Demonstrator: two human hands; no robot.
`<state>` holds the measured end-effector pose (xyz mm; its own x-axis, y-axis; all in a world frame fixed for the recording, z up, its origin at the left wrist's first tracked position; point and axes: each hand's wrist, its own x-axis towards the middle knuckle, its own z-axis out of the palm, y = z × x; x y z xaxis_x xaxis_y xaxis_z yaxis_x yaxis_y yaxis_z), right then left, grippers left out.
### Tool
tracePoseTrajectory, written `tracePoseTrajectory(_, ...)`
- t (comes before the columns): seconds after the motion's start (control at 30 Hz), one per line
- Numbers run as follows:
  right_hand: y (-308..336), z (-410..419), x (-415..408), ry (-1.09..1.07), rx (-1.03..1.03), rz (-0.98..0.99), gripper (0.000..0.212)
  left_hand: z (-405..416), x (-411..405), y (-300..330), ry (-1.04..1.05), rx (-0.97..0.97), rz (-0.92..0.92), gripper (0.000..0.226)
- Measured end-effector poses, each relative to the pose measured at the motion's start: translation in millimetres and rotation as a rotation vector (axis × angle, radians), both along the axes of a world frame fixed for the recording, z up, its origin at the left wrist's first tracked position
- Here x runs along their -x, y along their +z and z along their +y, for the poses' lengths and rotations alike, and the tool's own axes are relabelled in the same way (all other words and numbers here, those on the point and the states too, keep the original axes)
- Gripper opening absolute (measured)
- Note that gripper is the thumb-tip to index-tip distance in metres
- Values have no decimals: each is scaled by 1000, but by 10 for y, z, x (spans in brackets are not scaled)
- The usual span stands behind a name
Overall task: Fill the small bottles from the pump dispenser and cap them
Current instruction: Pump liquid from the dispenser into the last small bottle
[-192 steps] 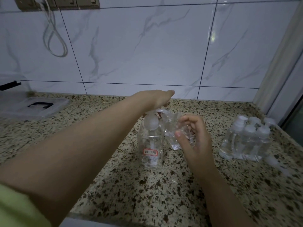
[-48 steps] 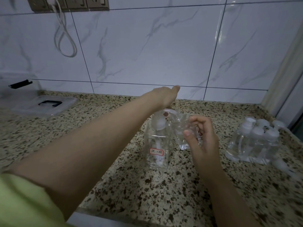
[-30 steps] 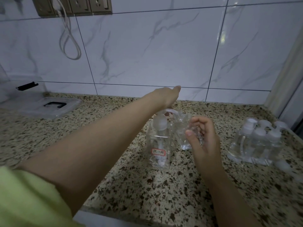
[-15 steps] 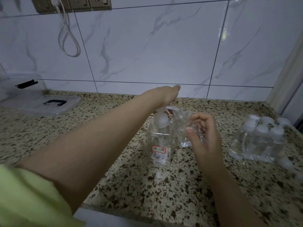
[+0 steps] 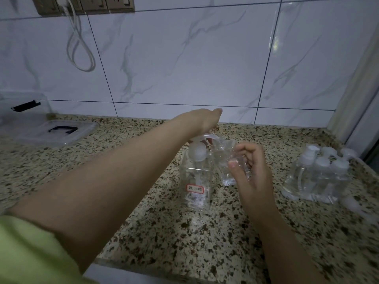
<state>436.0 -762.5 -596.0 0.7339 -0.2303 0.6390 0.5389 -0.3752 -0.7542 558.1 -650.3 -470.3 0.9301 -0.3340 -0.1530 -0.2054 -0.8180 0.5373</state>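
Fingers grip small bottle, upright under dispenser spout.

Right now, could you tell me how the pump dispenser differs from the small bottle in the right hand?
The pump dispenser stands on the counter with its pump fitted; the small bottle is held tilted by the right hand, with no cap visible. The dispenser is larger and bears a red-bordered label; the bottle shows none. The left hand presses the dispenser's pump. Both are clear plastic.
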Motion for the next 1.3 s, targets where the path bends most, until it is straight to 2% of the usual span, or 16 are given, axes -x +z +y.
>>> tracePoseTrajectory(0.27, -7, 1, 3, -16, 7, 6, 35, -17, -27, -29, 18, 14, 32, 66)
tracePoseTrajectory(0.5, -4, -5, 10, -16, 1, 12, 32, 4, -32, -27, 57, 67, 131, 65)
tracePoseTrajectory(0.67, 3, -2, 14, -30, 30, -2, 31, -12, -33, -34, 54, 79, 77, 64)
tracePoseTrajectory(1.0, -17, -19, 3, -43, 38, -1, 30, -12, -46, -57, 85, 64, 135, 63)
tracePoseTrajectory(1.3, -24, -22, -5, -54, 40, 10, 29, 0, -62, -49, 55, 62, 63, 62)
